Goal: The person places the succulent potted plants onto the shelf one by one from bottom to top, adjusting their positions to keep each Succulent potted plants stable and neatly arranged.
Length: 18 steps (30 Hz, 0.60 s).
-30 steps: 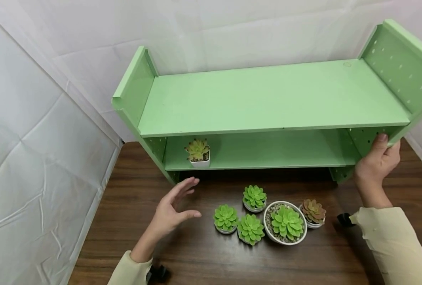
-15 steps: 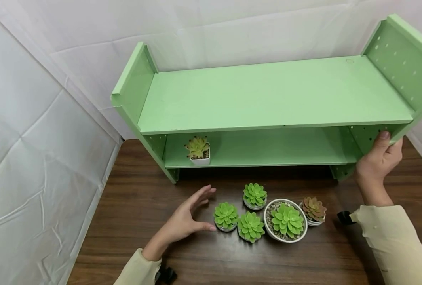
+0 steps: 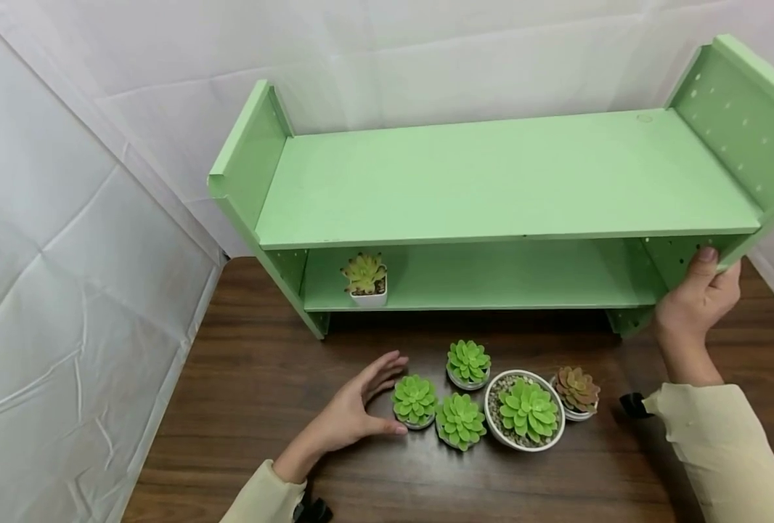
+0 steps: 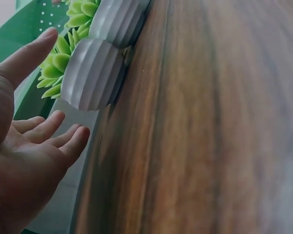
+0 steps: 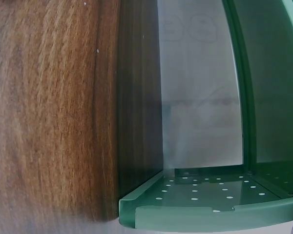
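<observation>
Shelf (image 3: 504, 181) held at its right side by the right hand (image 3: 697, 305); in front of its left half, the left hand (image 3: 354, 414), grip wide and empty, flanks a green succulent (image 3: 414, 398). Probably a pick-up reach; next calls for closing on the pot (image 4: 90, 75).

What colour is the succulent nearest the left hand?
Bright green succulent; clearest in the head view.

Head view looks down; wrist views skim the table (image 3: 459, 487).
</observation>
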Each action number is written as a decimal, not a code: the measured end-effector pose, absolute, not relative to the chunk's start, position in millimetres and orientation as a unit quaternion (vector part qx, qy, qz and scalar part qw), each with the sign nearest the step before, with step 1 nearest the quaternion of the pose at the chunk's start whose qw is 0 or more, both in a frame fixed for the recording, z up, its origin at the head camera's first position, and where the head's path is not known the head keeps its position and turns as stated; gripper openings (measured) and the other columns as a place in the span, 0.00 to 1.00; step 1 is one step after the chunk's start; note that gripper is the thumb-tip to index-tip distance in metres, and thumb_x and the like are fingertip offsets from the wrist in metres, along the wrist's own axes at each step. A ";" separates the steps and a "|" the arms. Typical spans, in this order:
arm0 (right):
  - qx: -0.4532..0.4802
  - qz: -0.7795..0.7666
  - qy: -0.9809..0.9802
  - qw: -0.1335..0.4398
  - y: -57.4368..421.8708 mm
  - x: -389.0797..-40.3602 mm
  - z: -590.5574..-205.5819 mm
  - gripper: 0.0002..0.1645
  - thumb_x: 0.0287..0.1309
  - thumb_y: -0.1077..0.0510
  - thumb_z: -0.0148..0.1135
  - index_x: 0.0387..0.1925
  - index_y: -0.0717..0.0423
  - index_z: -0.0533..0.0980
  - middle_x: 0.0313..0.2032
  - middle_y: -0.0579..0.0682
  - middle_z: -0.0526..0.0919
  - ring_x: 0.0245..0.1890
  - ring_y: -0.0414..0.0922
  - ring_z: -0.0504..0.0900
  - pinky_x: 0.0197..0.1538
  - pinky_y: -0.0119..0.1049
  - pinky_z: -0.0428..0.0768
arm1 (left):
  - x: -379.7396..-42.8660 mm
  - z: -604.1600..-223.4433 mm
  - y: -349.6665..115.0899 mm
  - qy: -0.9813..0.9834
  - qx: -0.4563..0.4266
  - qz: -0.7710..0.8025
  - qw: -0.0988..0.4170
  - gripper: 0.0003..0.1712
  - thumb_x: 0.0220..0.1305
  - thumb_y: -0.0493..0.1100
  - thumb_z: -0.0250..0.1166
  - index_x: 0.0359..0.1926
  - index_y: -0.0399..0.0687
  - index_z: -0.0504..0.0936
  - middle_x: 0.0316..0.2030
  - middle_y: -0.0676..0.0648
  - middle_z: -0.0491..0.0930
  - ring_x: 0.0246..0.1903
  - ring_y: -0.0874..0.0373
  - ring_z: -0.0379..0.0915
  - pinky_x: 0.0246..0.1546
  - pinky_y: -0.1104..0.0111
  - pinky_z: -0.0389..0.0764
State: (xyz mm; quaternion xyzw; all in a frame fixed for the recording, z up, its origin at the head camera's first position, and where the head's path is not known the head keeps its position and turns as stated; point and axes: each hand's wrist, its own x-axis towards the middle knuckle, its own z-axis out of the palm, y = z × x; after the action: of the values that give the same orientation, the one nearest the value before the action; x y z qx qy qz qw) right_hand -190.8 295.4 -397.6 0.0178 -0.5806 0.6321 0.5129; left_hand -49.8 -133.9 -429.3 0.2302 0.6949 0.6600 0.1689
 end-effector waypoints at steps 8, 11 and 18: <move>0.019 0.633 -0.583 0.509 294.4 -190.5 -396.6 0.16 0.66 0.65 0.41 0.44 0.65 0.76 0.27 0.57 0.74 0.36 0.49 0.75 0.44 0.35 0.74 | -50.1 -426.6 -131.7 0.720 0.206 0.633 0.194 0.52 0.43 0.30 0.73 0.67 0.40 0.53 0.64 0.36 0.57 0.62 0.44 0.54 0.60 0.56 0.57; 0.009 0.634 -0.578 0.513 294.3 -190.7 -395.9 0.15 0.65 0.66 0.42 0.42 0.65 0.76 0.29 0.57 0.74 0.36 0.48 0.75 0.44 0.34 0.73 | -51.6 -427.8 -129.7 0.730 0.205 0.621 0.198 0.51 0.43 0.30 0.73 0.66 0.36 0.54 0.63 0.36 0.59 0.62 0.45 0.55 0.60 0.56 0.57; 0.004 0.650 -0.565 0.508 295.1 -189.5 -397.3 0.16 0.66 0.65 0.42 0.46 0.66 0.75 0.41 0.64 0.77 0.41 0.52 0.77 0.46 0.36 0.74 | -55.9 -451.6 -126.9 0.764 0.179 0.589 0.192 0.47 0.43 0.36 0.75 0.64 0.42 0.62 0.60 0.48 0.65 0.60 0.58 0.58 0.59 0.65 0.61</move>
State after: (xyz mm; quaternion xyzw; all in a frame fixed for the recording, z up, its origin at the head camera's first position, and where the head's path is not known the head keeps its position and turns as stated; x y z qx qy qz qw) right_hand -189.5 295.1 -397.3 0.0044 -0.5651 0.6500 0.5081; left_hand -55.9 -126.9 -451.6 0.1791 0.7641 0.5891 0.1924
